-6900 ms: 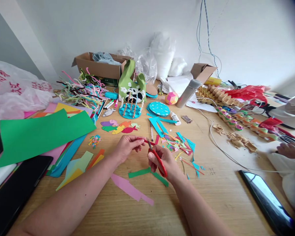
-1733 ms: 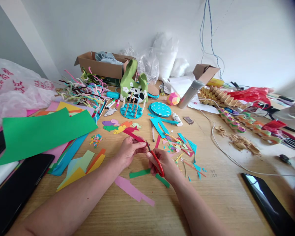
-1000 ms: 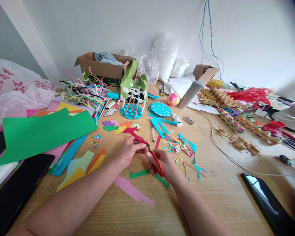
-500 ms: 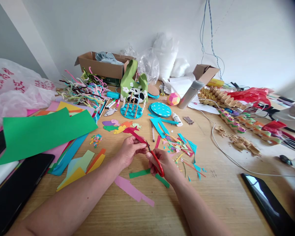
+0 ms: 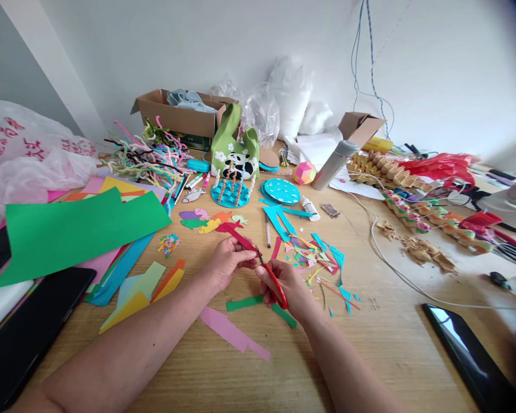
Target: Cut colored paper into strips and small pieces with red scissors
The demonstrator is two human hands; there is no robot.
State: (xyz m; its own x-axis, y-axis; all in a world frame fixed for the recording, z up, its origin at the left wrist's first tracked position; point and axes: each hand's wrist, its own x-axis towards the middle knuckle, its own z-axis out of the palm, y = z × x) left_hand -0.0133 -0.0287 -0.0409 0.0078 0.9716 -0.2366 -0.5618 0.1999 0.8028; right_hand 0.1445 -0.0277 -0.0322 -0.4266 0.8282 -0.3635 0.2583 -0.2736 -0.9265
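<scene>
Between the fingers of my left hand (image 5: 231, 259) is a strip of red paper (image 5: 243, 237), pinched near its lower end. My right hand (image 5: 286, 284) is closed round the red handles of a pair of scissors (image 5: 277, 285), whose blade tips meet the strip's end by my left fingertips. Just beyond lie several coloured paper fish (image 5: 210, 225), one red fish partly behind the strip. Under and near my right hand are a green paper strip (image 5: 243, 303) and a pink paper piece (image 5: 226, 328). Small paper scraps (image 5: 312, 255) are scattered to the right.
Coloured paper sheets (image 5: 81, 229) and a black tablet-like device (image 5: 38, 332) cover the left side. Behind stand a panda bag (image 5: 230, 149), blue discs (image 5: 281, 191), a glue bottle (image 5: 310, 209) and a flask (image 5: 334, 166). A phone (image 5: 464, 355) and white cable (image 5: 395, 275) lie right.
Both hands, the red strip and the scissors look almost unmoved. The whole view has shifted very slightly.
</scene>
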